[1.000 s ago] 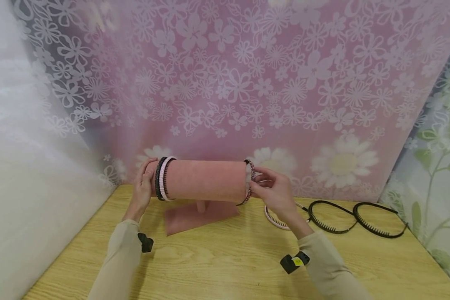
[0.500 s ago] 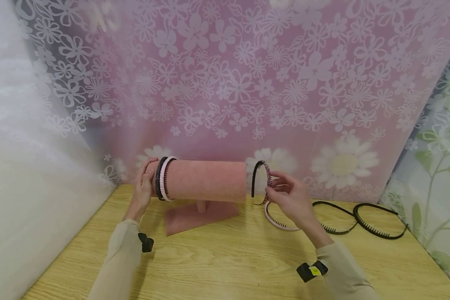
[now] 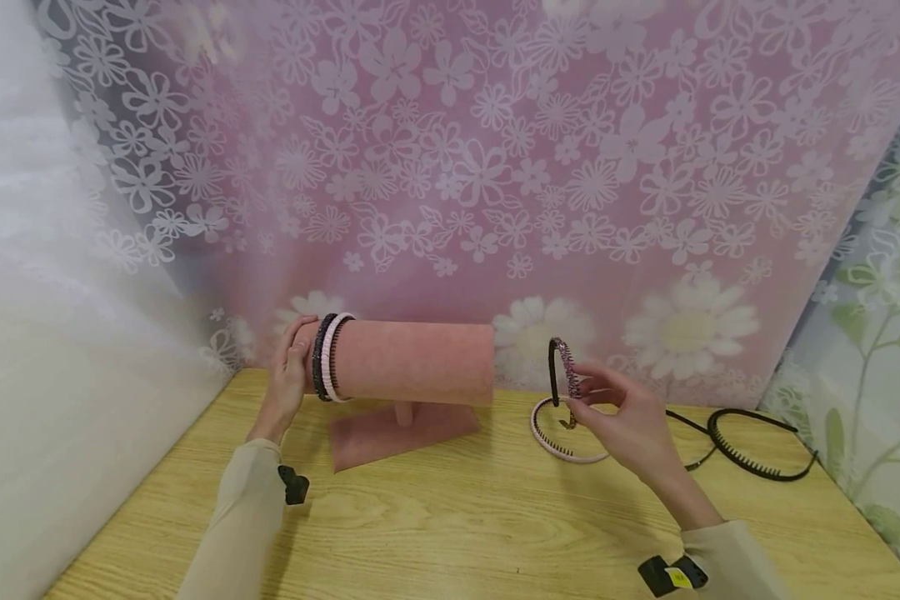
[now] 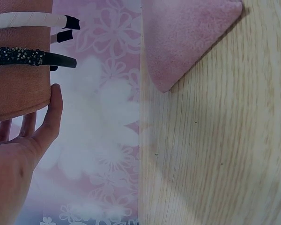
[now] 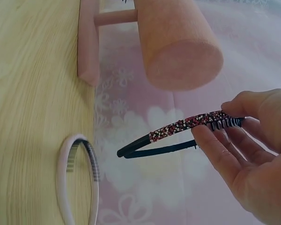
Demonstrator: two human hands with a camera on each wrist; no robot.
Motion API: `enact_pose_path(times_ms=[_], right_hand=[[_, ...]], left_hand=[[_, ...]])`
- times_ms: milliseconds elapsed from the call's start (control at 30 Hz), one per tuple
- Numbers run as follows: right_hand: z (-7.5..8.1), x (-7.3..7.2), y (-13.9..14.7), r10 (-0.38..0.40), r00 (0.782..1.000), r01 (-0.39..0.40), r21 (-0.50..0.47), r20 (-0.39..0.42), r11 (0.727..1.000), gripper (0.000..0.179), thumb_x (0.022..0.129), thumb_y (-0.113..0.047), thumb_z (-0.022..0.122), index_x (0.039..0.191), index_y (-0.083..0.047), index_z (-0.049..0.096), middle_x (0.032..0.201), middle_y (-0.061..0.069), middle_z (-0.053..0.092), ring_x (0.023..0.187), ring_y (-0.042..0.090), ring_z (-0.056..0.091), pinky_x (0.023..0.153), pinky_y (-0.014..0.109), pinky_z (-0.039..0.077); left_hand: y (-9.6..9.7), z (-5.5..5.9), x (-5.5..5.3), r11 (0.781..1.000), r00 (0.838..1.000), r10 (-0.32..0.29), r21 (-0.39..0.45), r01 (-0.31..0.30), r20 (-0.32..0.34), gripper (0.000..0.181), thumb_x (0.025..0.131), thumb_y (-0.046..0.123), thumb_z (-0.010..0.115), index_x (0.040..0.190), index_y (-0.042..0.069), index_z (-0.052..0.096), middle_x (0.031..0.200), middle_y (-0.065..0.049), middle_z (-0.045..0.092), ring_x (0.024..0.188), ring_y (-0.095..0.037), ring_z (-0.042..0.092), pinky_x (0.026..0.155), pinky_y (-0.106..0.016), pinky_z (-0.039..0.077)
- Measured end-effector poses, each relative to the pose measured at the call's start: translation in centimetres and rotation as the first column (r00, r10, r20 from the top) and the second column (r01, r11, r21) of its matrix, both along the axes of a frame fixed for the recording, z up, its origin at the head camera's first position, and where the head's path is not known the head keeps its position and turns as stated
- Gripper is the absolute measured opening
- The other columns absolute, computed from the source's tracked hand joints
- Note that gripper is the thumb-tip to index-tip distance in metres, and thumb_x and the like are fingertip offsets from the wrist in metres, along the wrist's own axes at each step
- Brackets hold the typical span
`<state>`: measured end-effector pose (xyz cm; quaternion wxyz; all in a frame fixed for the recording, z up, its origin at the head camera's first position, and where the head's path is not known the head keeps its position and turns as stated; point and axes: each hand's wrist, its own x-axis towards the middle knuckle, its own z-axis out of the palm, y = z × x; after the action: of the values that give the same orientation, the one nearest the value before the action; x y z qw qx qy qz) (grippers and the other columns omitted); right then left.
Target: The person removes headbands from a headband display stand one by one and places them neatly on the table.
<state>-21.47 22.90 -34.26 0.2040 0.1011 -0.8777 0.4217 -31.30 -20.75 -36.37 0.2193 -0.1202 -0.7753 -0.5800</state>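
A padded pink headband stand (image 3: 420, 362) stands on the wooden table, its roll lying level. My left hand (image 3: 283, 385) grips the roll's left end, fingers spread around it. Beside that hand, a dark glittery headband (image 4: 18, 56) and a pale pink toothed headband (image 4: 30, 20) sit around the roll. To the right of the roll and apart from it, my right hand (image 3: 633, 421) pinches a headband with red, black and white beads (image 5: 187, 123) between thumb and fingers. Its black ends point towards the stand, and the comb teeth show on its inner side.
A pale pink headband (image 3: 543, 440) lies on the table below my right hand. Farther right lie two black headbands, one (image 3: 757, 464) in full view and one (image 3: 686, 419) partly behind my hand. A floral curtain (image 3: 457, 208) hangs behind the table (image 3: 420, 533).
My right hand has drawn the beaded headband off the roll's right end and carried it right and slightly down. The left hand has stayed on the stand.
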Motion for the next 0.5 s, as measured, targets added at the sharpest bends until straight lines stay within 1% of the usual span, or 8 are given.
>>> enact_pose_path(times_ms=[100, 200, 367, 433, 500], right_hand=[[-0.1, 0.5, 0.7, -0.011, 1.0, 0.012, 0.037, -0.025, 0.999, 0.041, 0.084, -0.019, 0.073, 0.123, -0.023, 0.062, 0.097, 0.004, 0.069, 0.079, 0.004, 0.065, 0.063, 0.022, 0.05], [-0.3, 1.0, 1.5, -0.03, 0.998, 0.034, 0.071, -0.055, 0.997, 0.042, 0.082, -0.018, 0.074, 0.122, -0.022, 0.062, 0.096, 0.004, 0.069, 0.076, 0.0, 0.064, 0.06, 0.021, 0.049], [-0.6, 1.6, 2.8, -0.056, 0.993, 0.065, 0.092, -0.103, 0.994, 0.047, 0.08, -0.014, 0.076, 0.124, -0.018, 0.061, 0.094, 0.005, 0.07, 0.074, -0.007, 0.062, 0.056, 0.02, 0.047], [-0.8, 1.8, 3.4, -0.066, 0.993, 0.075, 0.095, -0.1, 0.993, 0.048, 0.079, -0.013, 0.076, 0.124, -0.017, 0.061, 0.094, 0.007, 0.07, 0.073, -0.007, 0.062, 0.055, 0.02, 0.047], [-0.8, 2.1, 3.9, -0.082, 0.994, 0.09, 0.104, -0.077, 0.99, 0.048, 0.079, -0.014, 0.076, 0.124, -0.018, 0.06, 0.094, 0.007, 0.07, 0.073, -0.008, 0.061, 0.055, 0.021, 0.048]], left_hand=[[0.0, 0.0, 0.0, 1.0, 1.0, -0.007, 0.005, 0.007, -0.003, 0.039, 0.104, 0.028, 0.031, 0.14, 0.02, 0.043, 0.14, -0.006, 0.047, 0.108, -0.007, 0.049, 0.096, -0.031, 0.037], [0.0, 0.1, 0.0, 1.0, 1.0, -0.012, 0.011, 0.013, -0.001, 0.039, 0.104, 0.028, 0.031, 0.14, 0.02, 0.043, 0.141, -0.005, 0.045, 0.109, -0.006, 0.048, 0.097, -0.03, 0.036], [0.0, 0.1, 0.0, 1.0, 1.0, -0.008, 0.012, 0.008, 0.005, 0.04, 0.104, 0.03, 0.03, 0.141, 0.021, 0.042, 0.142, -0.004, 0.045, 0.11, -0.007, 0.048, 0.098, -0.032, 0.036], [0.0, 0.1, 0.0, 1.0, 1.0, -0.002, 0.004, 0.002, 0.006, 0.04, 0.104, 0.03, 0.03, 0.141, 0.02, 0.042, 0.141, -0.005, 0.045, 0.111, -0.009, 0.048, 0.098, -0.033, 0.036], [-0.1, 0.0, -0.1, 1.0, 1.0, 0.003, -0.004, -0.003, 0.008, 0.041, 0.104, 0.03, 0.03, 0.141, 0.019, 0.042, 0.141, -0.005, 0.046, 0.111, -0.011, 0.048, 0.097, -0.035, 0.036]])
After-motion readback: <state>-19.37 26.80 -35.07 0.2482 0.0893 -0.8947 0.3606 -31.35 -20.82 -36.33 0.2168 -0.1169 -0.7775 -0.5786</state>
